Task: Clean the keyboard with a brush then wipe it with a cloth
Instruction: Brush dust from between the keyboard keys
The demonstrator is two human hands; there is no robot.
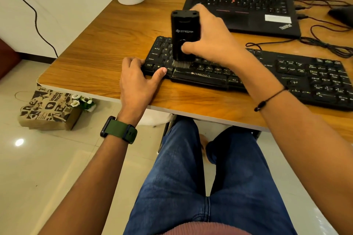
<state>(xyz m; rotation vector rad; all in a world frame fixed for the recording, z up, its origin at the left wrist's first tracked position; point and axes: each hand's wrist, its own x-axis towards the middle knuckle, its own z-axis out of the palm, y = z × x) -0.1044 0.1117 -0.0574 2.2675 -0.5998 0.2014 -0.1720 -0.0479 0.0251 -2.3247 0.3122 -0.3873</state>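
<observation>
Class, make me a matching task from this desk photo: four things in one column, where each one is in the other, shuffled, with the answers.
Things
1. brush
2. laptop
3. paper bag
4. left hand

Places
A. on the floor beside the desk
B. resting on the keyboard's left end
C. upright in the right hand, bristles on the keys
D. open at the back of the desk

Pairs: 1-C, 2-D, 3-A, 4-B

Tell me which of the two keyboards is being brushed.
The standalone Zebronics keyboard nearest the person, not the laptop behind it; the brush in the right hand rests its bristles on it.
</observation>
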